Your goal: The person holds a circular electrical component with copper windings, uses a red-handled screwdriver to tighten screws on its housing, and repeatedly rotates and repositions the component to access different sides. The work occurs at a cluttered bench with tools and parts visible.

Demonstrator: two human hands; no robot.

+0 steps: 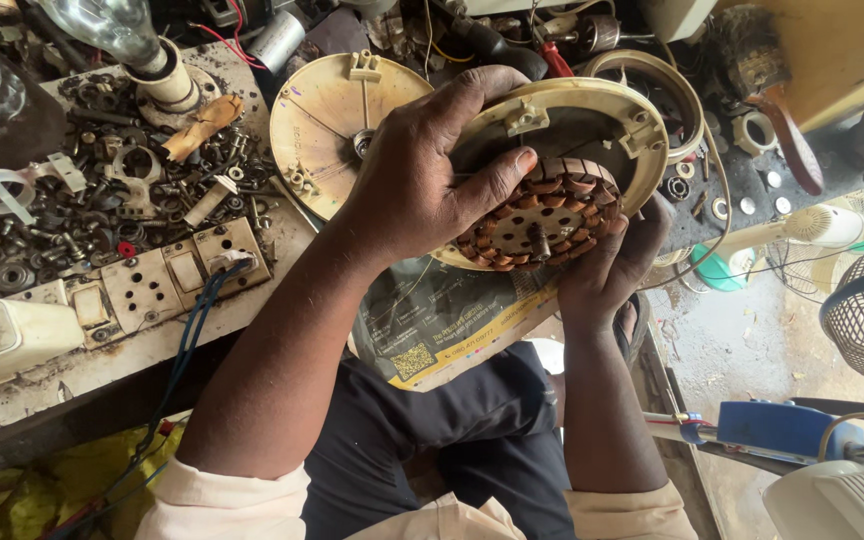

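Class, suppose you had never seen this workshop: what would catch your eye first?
The copper-wound motor in its cream round housing, held at centre by the left hand above and the right hand beneath. Then the heap of screws and washers on the bench at left.

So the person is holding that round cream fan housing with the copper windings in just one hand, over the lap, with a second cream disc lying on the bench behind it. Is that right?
Not quite: both hands hold it. In the head view the left hand grips the cream housing from above, thumb on the copper windings, and the right hand supports it from below. The second cream disc does lie on the bench behind.
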